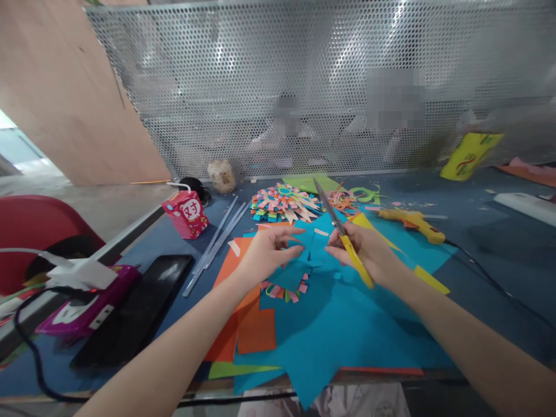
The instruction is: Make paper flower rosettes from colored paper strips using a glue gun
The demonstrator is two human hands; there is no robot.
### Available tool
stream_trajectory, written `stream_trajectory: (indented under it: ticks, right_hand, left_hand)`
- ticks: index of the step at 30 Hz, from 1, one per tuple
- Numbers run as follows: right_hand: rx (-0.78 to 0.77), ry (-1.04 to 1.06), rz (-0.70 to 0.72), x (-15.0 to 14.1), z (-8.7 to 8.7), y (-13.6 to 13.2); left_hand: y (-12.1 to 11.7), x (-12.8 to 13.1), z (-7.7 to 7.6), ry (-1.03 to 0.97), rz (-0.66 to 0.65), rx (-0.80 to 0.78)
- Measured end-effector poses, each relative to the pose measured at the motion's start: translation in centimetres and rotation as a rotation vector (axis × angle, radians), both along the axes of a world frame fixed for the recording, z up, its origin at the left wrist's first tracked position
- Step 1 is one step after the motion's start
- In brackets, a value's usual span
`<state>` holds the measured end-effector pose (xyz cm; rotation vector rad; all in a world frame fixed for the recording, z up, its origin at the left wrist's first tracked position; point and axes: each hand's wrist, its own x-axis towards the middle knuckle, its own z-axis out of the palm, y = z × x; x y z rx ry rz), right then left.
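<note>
My left hand (270, 249) pinches a small piece of blue paper (304, 246) above the table's middle. My right hand (369, 252) is wrapped round yellow-handled scissors (343, 234), whose blades point up and away to the left, beside that piece. Beneath both hands lie large blue paper sheets (347, 330), orange sheets (252, 330) and a small fringed multicoloured paper ring (284, 291). A finished multicoloured paper flower (283, 204) lies just beyond the hands.
A yellow glue gun (412, 223) with its cable lies at the right. A red drink carton (186, 213), glue sticks (217, 240), a black tablet (139, 307) and a purple box (87, 310) are at the left. A perforated metal screen (304, 87) closes the back.
</note>
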<state>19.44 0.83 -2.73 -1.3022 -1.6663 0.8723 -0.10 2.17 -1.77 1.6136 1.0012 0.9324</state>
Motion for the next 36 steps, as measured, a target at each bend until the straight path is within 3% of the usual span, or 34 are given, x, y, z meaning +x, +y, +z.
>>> stream_trajectory:
  ticks: [6,9,16,31,36]
  right_hand:
    - [0.011,0.018,0.049,-0.8,0.9,-1.1]
    - [0.074,0.022,-0.051,-1.0,1.1,-1.0]
    - [0.121,0.007,-0.185,-1.1,1.6,-1.2]
    - [0.081,0.077,-0.070,-0.9,-0.1,-1.0]
    - [0.048,-0.121,0.030,-0.4,0.4,-1.6]
  left_hand:
    - [-0.7,0.9,0.0,-0.420,0.063,-0.182]
    - [-0.9,1.2,-0.3,-0.442,0.021,-0.284]
    - [-1.6,1.6,0.0,-0.554,0.115,-0.477]
    - [-1.8,1.7,-0.4,-0.497,0.069,-0.349]
    - [-1.3,1.2,0.4,-0.464,0.176,-0.097]
